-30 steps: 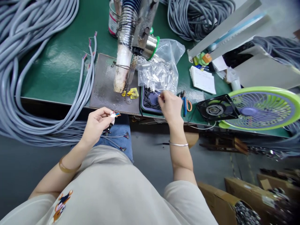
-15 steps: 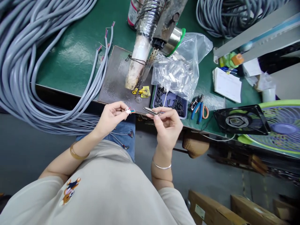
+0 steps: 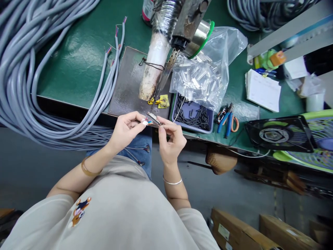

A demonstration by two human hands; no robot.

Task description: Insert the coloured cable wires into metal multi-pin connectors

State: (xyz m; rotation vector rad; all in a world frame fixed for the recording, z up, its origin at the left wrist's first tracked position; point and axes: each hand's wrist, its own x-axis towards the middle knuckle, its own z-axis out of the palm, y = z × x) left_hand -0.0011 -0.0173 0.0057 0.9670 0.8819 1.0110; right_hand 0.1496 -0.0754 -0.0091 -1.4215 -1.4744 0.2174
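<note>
My left hand (image 3: 125, 129) pinches the end of a cable, and its thin coloured wires (image 3: 149, 122) fan out past the fingertips. Between thumb and fingers, my right hand (image 3: 172, 139) grips a small metal multi-pin connector (image 3: 154, 119). The connector lies right against the wire ends; whether they touch is too small to tell. Both hands are at the table's front edge, just below a dark plate (image 3: 127, 83). Over that plate, a soldering iron (image 3: 169, 66) points down beside a white tube (image 3: 153, 66) with a scorched end.
A bundle of grey cables (image 3: 18, 80) fills the left side. Right of the plate, a purple tray (image 3: 194, 127) holds small black sleeves under a clear bag (image 3: 221, 62) of metal connectors. Farther right are pliers (image 3: 229, 123), a notepad (image 3: 262, 90) and a black fan (image 3: 281, 133).
My right hand has moved left with the connector, bringing it up to the wires in my left hand. The left hand has stayed nearly in place. The view has shifted slightly.
</note>
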